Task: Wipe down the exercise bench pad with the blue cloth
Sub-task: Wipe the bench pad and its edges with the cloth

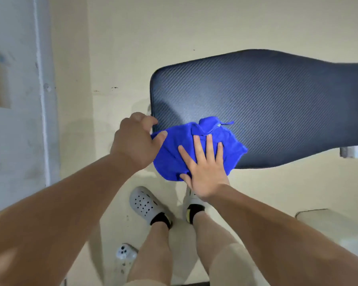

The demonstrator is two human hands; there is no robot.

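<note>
The dark textured bench pad (267, 100) stretches from the centre to the right edge. A bright blue cloth (172, 153) lies crumpled over the pad's near left corner, partly hanging off the edge. My right hand (205, 168) rests flat on the cloth, fingers spread. My left hand (135, 141) curls at the pad's left corner, thumb touching the cloth's left edge; its fingertips are hidden, so whether they pinch the cloth or the pad is unclear.
Cream floor surrounds the bench. My feet in grey perforated clogs (145, 204) stand just below the pad. A pale wall (15, 141) runs along the left. A grey metal part (347, 152) of the bench frame shows under the pad at right.
</note>
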